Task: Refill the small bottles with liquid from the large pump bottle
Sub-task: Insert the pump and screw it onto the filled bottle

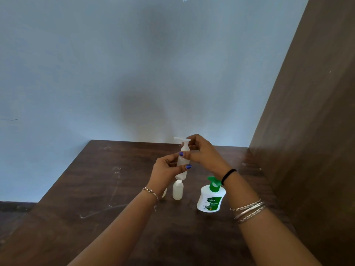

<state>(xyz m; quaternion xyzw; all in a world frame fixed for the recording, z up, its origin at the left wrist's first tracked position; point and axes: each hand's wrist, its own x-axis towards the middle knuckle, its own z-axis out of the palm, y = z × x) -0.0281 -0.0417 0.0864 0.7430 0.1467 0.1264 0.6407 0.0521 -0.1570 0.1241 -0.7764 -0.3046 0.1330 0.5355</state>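
You're holding a small bottle up above the table, left hand wrapping its body, thumb and fingers curling round it. Right hand is pinching the white pump cap at the neck, so my read is you're unscrewing it to open the bottle for filling. A second small bottle is standing directly under your left hand, and a third one is peeking out behind your left wrist, mostly hidden. The Dettol bottle, green pump on top, is sitting just below your right wrist, near but not touching it. For this step: keep the left grip firm but not squeezing, since the body looks like soft plastic and any liquid inside will be pushing out once the cap is loosening. Be turning only the collar with the right fingers, not the pump head, which will likely just spin. Keep the bottle upright while lifting the cap, as a dip tube is probably trailing drips. Can't tell how full it is; the plastic is cloudy. Watch your right forearm, it's passing right over the Dettol pump and could be knocking it.
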